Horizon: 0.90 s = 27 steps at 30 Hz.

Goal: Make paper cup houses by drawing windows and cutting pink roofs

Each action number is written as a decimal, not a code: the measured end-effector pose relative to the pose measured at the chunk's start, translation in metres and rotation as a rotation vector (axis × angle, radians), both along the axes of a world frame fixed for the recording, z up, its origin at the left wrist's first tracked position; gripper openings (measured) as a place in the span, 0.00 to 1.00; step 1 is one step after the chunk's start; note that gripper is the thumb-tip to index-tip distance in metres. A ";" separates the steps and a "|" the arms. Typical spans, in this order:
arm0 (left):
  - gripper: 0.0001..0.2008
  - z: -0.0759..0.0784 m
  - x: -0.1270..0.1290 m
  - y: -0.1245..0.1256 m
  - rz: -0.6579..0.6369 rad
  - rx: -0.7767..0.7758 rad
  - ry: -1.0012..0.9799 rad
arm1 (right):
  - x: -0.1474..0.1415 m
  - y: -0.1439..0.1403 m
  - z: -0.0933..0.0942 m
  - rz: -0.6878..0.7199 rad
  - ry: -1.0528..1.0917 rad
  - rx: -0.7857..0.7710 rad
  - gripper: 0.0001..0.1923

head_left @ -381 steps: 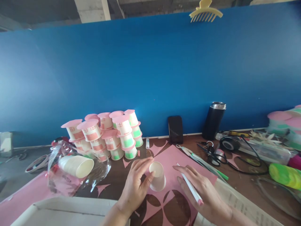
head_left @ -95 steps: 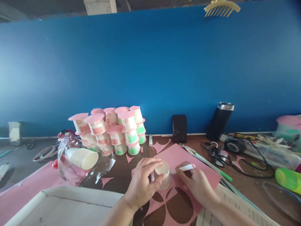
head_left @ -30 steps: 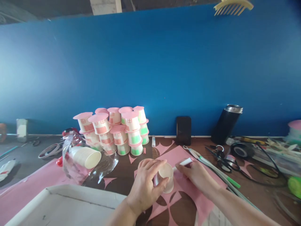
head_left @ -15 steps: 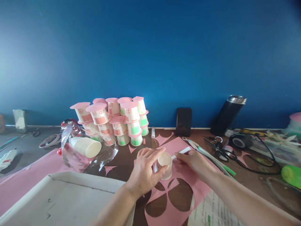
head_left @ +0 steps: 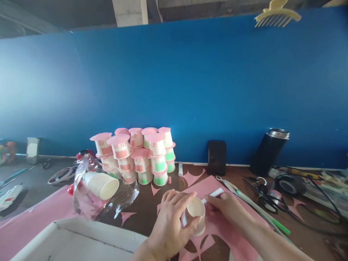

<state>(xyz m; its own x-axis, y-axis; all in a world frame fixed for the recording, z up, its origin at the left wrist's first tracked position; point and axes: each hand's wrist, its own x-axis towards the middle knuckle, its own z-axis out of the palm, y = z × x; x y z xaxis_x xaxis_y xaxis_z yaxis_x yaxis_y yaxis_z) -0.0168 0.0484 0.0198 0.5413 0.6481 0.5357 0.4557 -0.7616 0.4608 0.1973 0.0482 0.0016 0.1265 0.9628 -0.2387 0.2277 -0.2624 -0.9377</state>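
My left hand (head_left: pixel 176 219) is wrapped round the side of a white paper cup (head_left: pixel 196 209), its thumb near the front. The cup's mouth is turned up toward me. To its right, my right hand (head_left: pixel 224 206) pinches a narrow white strip-like piece (head_left: pixel 216 192), whose near end lies close to the cup; whether they touch I cannot tell. Beneath both hands is a pink paper sheet (head_left: pixel 208 182) with round holes cut out of it.
Stacked paper cups with pink discs and drawn windows (head_left: pixel 157 146) stand at the wall. Nested cups (head_left: pixel 108 188) lie in a clear bag. A white box lid (head_left: pixel 89 235) is front left. A phone (head_left: pixel 216 157), black flask (head_left: pixel 269 152) and cables are at right.
The view has tilted upward, so the table sits lower and a yellow hair claw and the wall's top edge appear. Both hands keep their holds near the cup.
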 end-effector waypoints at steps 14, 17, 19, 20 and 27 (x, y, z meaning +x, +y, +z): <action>0.28 -0.008 0.002 0.010 -0.031 0.093 0.022 | -0.008 0.012 0.005 0.025 0.008 0.002 0.19; 0.29 -0.006 0.003 0.011 -0.033 0.075 0.029 | -0.009 0.016 0.005 0.035 -0.002 -0.008 0.19; 0.29 -0.006 0.003 0.011 -0.042 0.075 0.022 | -0.010 0.019 0.005 0.048 -0.013 -0.018 0.19; 0.30 -0.006 0.003 0.011 -0.045 0.078 0.011 | -0.011 0.020 0.006 0.055 -0.021 -0.022 0.19; 0.30 -0.010 0.005 0.011 -0.034 0.087 -0.067 | -0.018 0.022 0.021 0.113 -0.101 -0.025 0.20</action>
<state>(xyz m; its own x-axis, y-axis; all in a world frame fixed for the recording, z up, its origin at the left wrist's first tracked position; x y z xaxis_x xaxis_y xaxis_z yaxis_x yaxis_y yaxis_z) -0.0115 0.0591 0.0095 0.5228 0.5798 0.6249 0.3994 -0.8142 0.4213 0.1792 0.0700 0.0231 0.0426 0.9663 -0.2540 0.3496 -0.2526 -0.9022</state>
